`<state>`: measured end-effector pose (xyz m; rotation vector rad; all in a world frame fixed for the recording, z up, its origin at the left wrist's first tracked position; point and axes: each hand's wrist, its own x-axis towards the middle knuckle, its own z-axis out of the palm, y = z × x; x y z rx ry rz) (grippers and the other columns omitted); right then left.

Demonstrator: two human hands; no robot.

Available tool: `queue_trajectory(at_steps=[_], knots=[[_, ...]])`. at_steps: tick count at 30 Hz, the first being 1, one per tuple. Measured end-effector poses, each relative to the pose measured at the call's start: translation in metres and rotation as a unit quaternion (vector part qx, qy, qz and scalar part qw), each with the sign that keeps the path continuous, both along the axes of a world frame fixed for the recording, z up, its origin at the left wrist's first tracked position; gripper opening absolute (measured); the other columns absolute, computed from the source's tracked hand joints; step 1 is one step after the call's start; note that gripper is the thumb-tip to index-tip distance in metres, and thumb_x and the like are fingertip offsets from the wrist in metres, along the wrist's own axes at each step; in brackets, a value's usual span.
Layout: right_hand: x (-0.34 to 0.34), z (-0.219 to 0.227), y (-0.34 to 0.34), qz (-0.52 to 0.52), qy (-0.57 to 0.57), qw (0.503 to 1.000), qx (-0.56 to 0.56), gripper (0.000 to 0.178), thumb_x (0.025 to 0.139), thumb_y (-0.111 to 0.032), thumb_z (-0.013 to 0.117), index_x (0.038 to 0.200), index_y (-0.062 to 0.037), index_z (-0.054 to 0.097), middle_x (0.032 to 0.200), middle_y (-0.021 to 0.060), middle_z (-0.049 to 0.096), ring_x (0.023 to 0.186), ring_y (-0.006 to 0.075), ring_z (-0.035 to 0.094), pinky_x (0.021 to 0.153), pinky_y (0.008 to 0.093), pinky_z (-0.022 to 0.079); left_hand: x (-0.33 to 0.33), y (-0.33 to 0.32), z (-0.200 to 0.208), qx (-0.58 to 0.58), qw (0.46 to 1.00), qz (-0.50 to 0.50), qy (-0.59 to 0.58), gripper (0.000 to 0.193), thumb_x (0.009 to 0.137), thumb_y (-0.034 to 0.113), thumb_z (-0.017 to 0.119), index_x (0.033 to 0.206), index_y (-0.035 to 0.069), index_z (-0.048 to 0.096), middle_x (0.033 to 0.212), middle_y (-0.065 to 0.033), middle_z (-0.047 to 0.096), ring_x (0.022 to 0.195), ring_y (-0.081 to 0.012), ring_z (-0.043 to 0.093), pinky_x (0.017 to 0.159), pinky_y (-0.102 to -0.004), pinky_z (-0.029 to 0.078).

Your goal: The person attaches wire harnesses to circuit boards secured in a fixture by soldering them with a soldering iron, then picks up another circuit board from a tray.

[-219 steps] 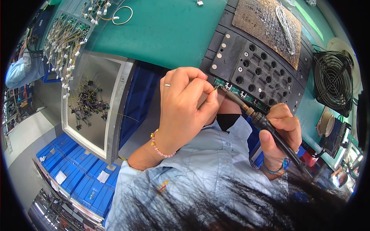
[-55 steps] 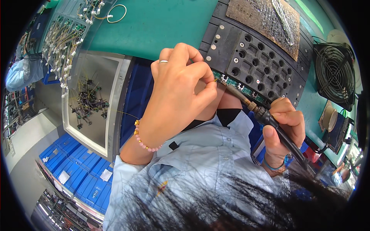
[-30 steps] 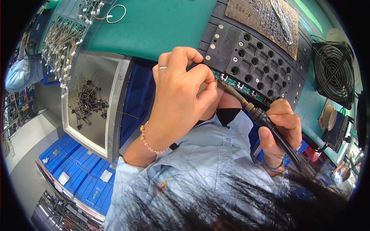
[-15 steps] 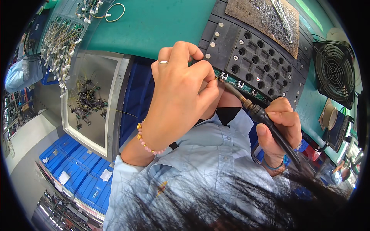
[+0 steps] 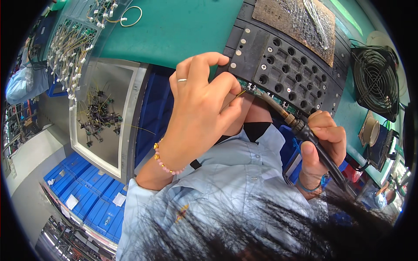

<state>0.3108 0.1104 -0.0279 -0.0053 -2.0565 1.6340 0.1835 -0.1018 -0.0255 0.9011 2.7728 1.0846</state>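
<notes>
A soldering iron [image 5: 300,127] rests in my right hand [image 5: 323,145], its fingers wrapped round the black handle. Its tip points left, by the small green circuit boards [image 5: 285,105] along the near edge of a black fixture [image 5: 287,71] with round holes. My left hand [image 5: 204,95] pinches a thin yellow wire [image 5: 241,92] between thumb and forefinger, at the leftmost board. Whether the wire's end touches the board is too small to tell.
A brown pad [image 5: 296,21] with pale strands lies beyond the fixture, a black fan [image 5: 375,78] to its right. At left stand a white-rimmed tray [image 5: 125,130] of small wired parts, a clear tray of wired connectors [image 5: 72,48] and blue bins [image 5: 91,191].
The iron's tip has shifted right, away from the left hand's fingertips. My left hand has moved slightly left, and more of the yellow wire shows.
</notes>
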Motion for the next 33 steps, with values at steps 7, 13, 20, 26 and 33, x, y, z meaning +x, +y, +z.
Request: queue_trajectory(at_steps=[7, 13, 20, 26, 33], knots=[[0.002, -0.002, 0.002, -0.038, 0.031, 0.998, -0.028, 0.030, 0.082, -0.016, 0.082, 0.094, -0.0066, 0.056, 0.080, 0.0103, 0.065, 0.072, 0.0203, 0.053, 0.070, 0.0334, 0.045, 0.006, -0.005, -0.014, 0.047, 0.997, -0.028, 0.056, 0.009, 0.077, 0.006, 0.075, 0.080, 0.010, 0.067, 0.135, -0.0075, 0.057, 0.121, -0.0289, 0.049, 0.104, -0.0427, 0.034], [0.003, -0.002, 0.001, -0.011, 0.010, 1.000, -0.016, 0.030, 0.082, -0.016, 0.082, 0.094, -0.0069, 0.056, 0.079, 0.0097, 0.065, 0.071, 0.0202, 0.053, 0.069, 0.0334, 0.045, 0.010, -0.001, -0.012, 0.091, 0.995, 0.007, 0.031, 0.011, 0.075, 0.006, 0.075, 0.079, 0.010, 0.067, 0.133, -0.0063, 0.059, 0.121, -0.0278, 0.050, 0.104, -0.0413, 0.034], [0.002, -0.001, 0.000, 0.016, 0.006, 1.000, 0.008, 0.030, 0.082, -0.015, 0.082, 0.094, -0.0063, 0.056, 0.079, 0.0096, 0.064, 0.070, 0.0202, 0.053, 0.069, 0.0336, 0.045, 0.002, 0.000, -0.013, 0.072, 0.996, -0.013, 0.041, 0.012, 0.073, 0.005, 0.075, 0.078, 0.011, 0.065, 0.131, -0.0053, 0.059, 0.117, -0.0266, 0.051, 0.101, -0.0405, 0.036], [0.001, -0.002, -0.001, 0.038, 0.004, 0.998, 0.043, 0.028, 0.080, -0.012, 0.082, 0.093, -0.0048, 0.058, 0.080, 0.0105, 0.064, 0.070, 0.0202, 0.054, 0.068, 0.0330, 0.045, -0.001, 0.000, -0.010, 0.060, 0.997, -0.020, 0.039, 0.012, 0.072, 0.005, 0.074, 0.077, 0.011, 0.065, 0.130, -0.0051, 0.059, 0.114, -0.0263, 0.050, 0.100, -0.0407, 0.037], [-0.002, -0.003, -0.003, 0.049, 0.008, 0.997, 0.065, 0.027, 0.078, -0.009, 0.082, 0.094, -0.0034, 0.060, 0.081, 0.0113, 0.065, 0.070, 0.0202, 0.054, 0.066, 0.0318, 0.045, -0.002, 0.000, -0.009, 0.056, 0.998, -0.022, 0.029, 0.012, 0.073, 0.005, 0.074, 0.076, 0.011, 0.065, 0.130, -0.0050, 0.059, 0.115, -0.0264, 0.050, 0.100, -0.0410, 0.037]])
